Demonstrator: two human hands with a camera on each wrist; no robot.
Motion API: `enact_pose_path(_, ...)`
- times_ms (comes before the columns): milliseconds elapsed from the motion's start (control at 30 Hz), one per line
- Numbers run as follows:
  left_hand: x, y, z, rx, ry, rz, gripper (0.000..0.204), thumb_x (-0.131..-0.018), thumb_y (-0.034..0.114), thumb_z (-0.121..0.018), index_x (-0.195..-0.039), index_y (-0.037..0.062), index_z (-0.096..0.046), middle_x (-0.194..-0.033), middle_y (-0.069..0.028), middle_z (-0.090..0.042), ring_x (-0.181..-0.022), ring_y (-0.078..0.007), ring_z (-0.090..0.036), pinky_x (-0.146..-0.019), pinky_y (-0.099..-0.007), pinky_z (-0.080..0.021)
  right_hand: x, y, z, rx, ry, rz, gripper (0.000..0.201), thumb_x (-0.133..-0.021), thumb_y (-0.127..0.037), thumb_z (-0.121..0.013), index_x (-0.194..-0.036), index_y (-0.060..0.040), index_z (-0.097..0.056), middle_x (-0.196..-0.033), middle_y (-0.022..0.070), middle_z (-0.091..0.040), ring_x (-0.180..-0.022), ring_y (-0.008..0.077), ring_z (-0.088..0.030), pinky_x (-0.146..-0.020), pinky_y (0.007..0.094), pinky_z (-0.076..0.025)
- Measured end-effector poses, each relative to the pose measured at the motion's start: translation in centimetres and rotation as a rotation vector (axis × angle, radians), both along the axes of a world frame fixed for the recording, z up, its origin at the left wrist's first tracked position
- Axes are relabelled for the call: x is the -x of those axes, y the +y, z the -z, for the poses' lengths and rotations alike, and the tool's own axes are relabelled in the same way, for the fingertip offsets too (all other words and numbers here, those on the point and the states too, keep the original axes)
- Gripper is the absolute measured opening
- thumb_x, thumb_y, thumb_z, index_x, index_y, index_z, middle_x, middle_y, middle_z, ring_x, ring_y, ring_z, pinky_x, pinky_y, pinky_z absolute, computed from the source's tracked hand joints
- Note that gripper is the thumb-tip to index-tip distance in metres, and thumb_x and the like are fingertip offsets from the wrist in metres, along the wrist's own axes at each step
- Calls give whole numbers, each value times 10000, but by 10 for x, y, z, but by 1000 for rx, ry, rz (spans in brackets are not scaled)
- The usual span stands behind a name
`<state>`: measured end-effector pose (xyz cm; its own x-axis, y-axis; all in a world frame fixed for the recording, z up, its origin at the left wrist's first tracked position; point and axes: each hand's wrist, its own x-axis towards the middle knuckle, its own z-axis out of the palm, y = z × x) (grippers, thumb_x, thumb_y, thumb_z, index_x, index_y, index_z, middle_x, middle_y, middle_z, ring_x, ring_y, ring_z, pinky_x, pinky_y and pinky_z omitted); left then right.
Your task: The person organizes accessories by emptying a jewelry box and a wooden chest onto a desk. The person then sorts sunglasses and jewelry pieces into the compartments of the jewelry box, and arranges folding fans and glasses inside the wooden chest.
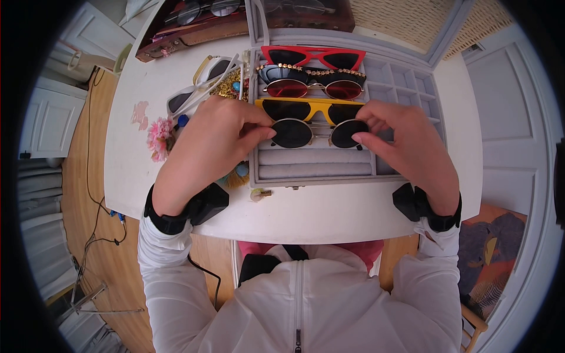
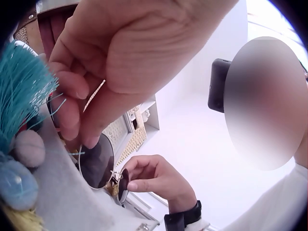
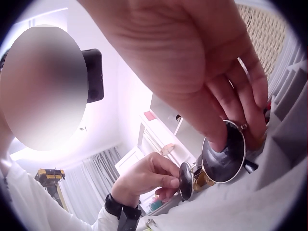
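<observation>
Round dark sunglasses (image 1: 292, 133) with a thin metal frame lie over the grey padded rolls of a display case (image 1: 315, 172). My left hand (image 1: 209, 135) pinches their left outer edge between thumb and fingers. At the opposite edge my right hand (image 1: 406, 132) pinches the frame, its thumb against the right lens (image 3: 224, 151). Just behind sit yellow-framed sunglasses (image 1: 318, 105), partly covered by the round pair. Farther back in the case are round red-lensed sunglasses (image 1: 285, 89), a black pair with a jewelled brow (image 1: 312, 72), and red cat-eye sunglasses (image 1: 312, 56).
White sunglasses (image 1: 191, 94) and gold beads lie left of the case, near a pink flower (image 1: 159, 138) and a teal tassel (image 2: 24, 91). A brown leather case (image 1: 194, 36) with glasses stands at the back. Small compartments (image 1: 406, 79) fill the case's right side.
</observation>
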<state>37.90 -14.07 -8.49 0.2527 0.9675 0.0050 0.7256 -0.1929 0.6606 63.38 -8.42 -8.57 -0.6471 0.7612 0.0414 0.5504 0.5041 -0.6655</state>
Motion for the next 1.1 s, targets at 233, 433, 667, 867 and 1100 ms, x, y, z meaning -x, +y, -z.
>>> enact_pose_path(233, -1, -1, -4, -40, 70, 12, 102, -739, 29, -682, -813, -37, -656, -686, -121, -622, -557, -191, -567, -565, -287, -451, -2, 2, 1, -100, -95, 9, 208, -702, -118, -718, -773, 1, -563, -696, 120, -582, -637, 280, -572, -581, 355, -437)
enact_pose_path(433, 15, -5, -20, -15, 64, -127, 140, -730, 96, -712, -805, -12, -661, -620, -110, -608, -531, -180, -558, -525, -288, -444, -4, 1, -6, -42, -29, 62, 235, -701, -125, -730, -819, 0, -571, -745, 101, -579, -626, 218, -556, -583, 324, -438)
enact_pose_path(667, 103, 16, -12, -346, 423, -353, 281, -690, 160, -744, -911, 14, -649, -773, -143, -619, -700, -267, -597, -639, -351, -473, -3, 7, -15, -176, 158, 252, 193, -770, -108, -689, -891, 1, -586, -795, 74, -594, -594, 143, -526, -558, 267, -426)
enact_pose_path(867, 95, 24, 7, -32, 701, -344, 283, -687, 191, -724, -907, 26, -660, -865, -177, -633, -808, -336, -612, -715, -397, -485, -8, 11, -10, -234, 214, 192, 150, -802, -85, -649, -893, 16, -586, -799, 62, -594, -588, 118, -519, -562, 249, -434)
enact_pose_path(1100, 89, 9, -23, -424, 559, -479, 146, -728, 132, -679, -809, 12, -661, -743, -154, -613, -678, -347, -588, -613, -388, -467, -10, 11, -12, -199, 292, 232, 138, -813, -89, -642, -886, 21, -601, -804, 55, -608, -593, 109, -517, -574, 243, -436)
